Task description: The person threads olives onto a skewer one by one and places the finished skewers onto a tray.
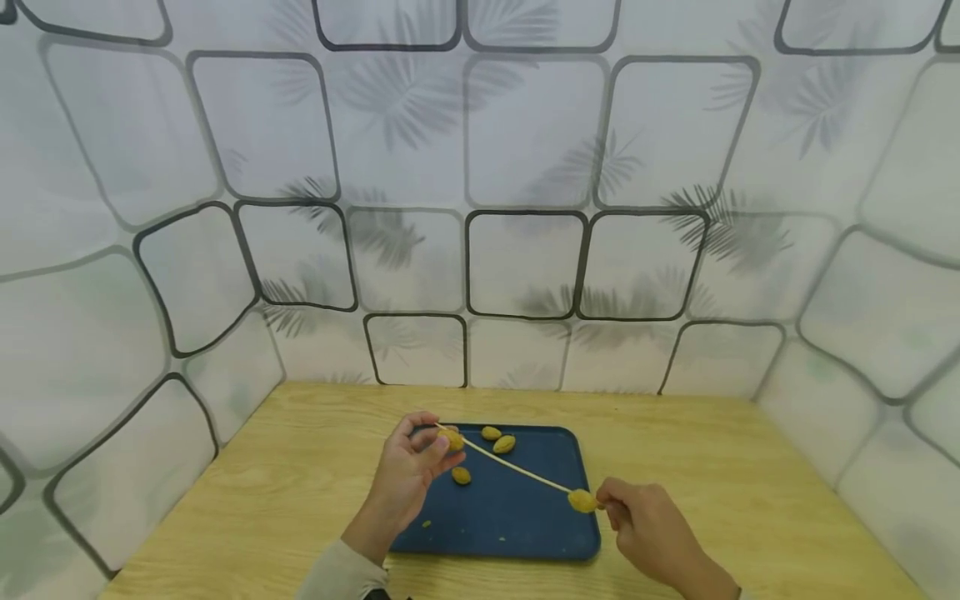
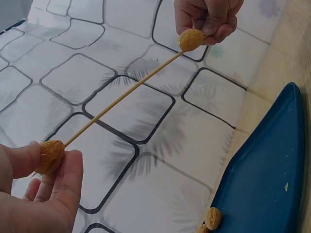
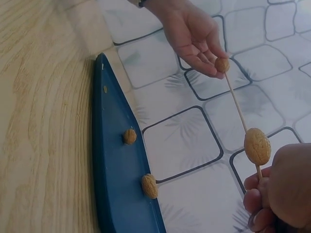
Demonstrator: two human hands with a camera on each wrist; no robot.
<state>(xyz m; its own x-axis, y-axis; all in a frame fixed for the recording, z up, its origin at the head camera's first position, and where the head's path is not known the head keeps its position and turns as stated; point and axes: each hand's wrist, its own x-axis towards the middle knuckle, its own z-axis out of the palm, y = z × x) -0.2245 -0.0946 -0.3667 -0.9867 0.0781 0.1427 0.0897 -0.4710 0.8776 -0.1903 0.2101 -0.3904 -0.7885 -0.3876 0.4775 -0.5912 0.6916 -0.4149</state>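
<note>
Held one thin stick (image 1: 517, 467) aloft, slanted from 10 to 4 o'clock!
Pinched the upper fruit (image 1: 453, 439) in the left hand's grip (image 1: 407, 467), clasped the stick's lower tip in the right hand's grip (image 1: 648, 529), just past a second threaded fruit (image 1: 582, 500). Spotted three loose fruits (image 1: 504, 444) on the blue tray (image 1: 525, 508), two near 12 o'clock, one near 10.

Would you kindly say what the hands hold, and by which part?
A stick: the right hand grips one end; the left hand pinches the sides of a yellow fruit threaded near the other.
</note>
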